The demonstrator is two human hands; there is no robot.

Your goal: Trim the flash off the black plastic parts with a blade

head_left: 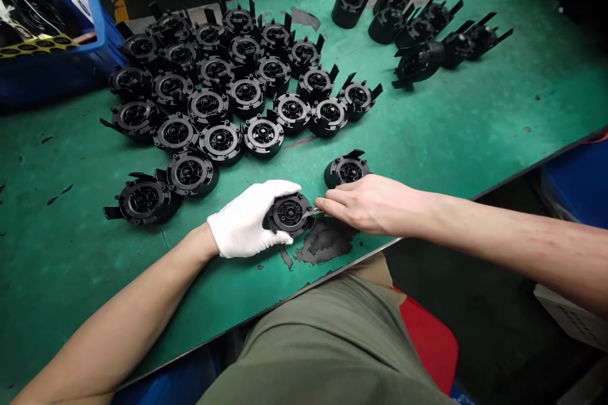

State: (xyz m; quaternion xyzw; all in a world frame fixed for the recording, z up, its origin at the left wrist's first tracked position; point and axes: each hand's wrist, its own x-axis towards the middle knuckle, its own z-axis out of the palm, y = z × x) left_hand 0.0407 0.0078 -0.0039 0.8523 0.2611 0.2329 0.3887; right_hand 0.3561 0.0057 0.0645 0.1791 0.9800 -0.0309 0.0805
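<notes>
My left hand (251,218), in a white glove, is wrapped round a black round plastic housing (291,212) near the table's front edge. The housing's ribbed, ringed face is turned up towards me. My bare right hand (356,204) pinches a slim metal tool, which looks like tweezers (313,211), and its tip reaches the right side of that face. Most of the tool is hidden by my fingers. Just behind my right hand stands another black housing (348,169), partly covered by the hand.
Several similar black housings (221,139) stand close together at the back left of the green table (427,139). More housings with upright tabs (350,3) are at the back right, one on its side. A blue bin (95,54) holding dark parts sits at far left.
</notes>
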